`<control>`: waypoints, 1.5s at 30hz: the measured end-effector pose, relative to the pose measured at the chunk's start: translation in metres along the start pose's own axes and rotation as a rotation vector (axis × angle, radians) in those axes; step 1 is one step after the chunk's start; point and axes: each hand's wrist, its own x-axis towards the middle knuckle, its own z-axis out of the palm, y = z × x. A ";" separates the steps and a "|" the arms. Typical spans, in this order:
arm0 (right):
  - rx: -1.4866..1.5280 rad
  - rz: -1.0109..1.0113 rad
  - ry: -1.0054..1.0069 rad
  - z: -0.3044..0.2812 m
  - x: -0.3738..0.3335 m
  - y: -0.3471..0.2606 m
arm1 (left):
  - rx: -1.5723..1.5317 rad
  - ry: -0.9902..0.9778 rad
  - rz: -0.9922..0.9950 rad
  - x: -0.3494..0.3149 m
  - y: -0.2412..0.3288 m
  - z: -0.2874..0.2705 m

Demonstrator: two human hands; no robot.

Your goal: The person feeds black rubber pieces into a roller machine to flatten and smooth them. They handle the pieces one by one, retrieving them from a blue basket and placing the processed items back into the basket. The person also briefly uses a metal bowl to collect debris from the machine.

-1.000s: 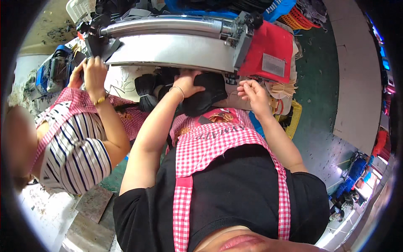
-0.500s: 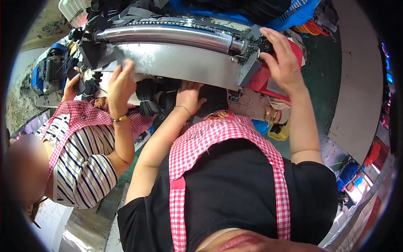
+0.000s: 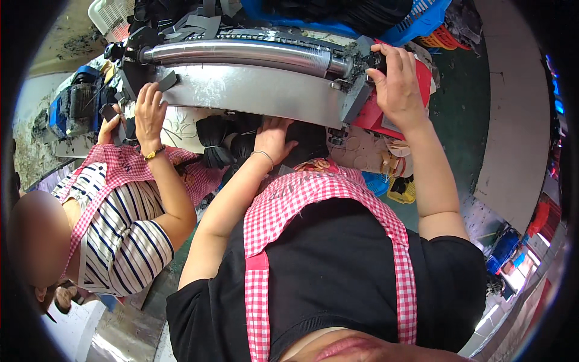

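In front of me stands a machine with a shiny metal roller (image 3: 241, 53) above a curved steel plate (image 3: 253, 93). My right hand (image 3: 399, 90) is at the roller's right end, fingers curled round a black knob (image 3: 378, 62) on the dark end bracket (image 3: 357, 99). My left hand (image 3: 274, 140) lies flat on black material (image 3: 309, 142) below the plate's front edge, thumb apart; its fingertips are partly hidden by the edge. Bundled black strips (image 3: 212, 142) hang just left of it.
At left, a co-worker in a striped shirt reaches one hand (image 3: 151, 114) toward a dark grey strip (image 3: 167, 81) on the plate; the other holds dark pieces. A blue motor (image 3: 75, 102), a blue basket (image 3: 416, 27) and a red panel (image 3: 422, 84) surround the machine.
My right hand's fingers have curled in closer round the knob. My left hand has stayed put. The co-worker's raised hand has moved left, and a grey strip now shows on the plate.
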 end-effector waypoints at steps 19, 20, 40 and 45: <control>0.051 -0.073 0.005 0.232 0.131 -0.176 | -0.137 0.076 0.040 0.005 -0.015 0.017; 0.034 -0.057 0.041 0.230 0.126 -0.161 | -0.045 -0.280 -0.120 0.010 -0.012 0.012; -0.161 0.062 0.113 0.156 0.055 -0.069 | -0.108 -0.033 0.065 0.005 -0.012 0.005; -0.114 0.253 -0.041 0.144 0.055 -0.058 | -0.093 -0.020 0.039 0.000 -0.006 0.002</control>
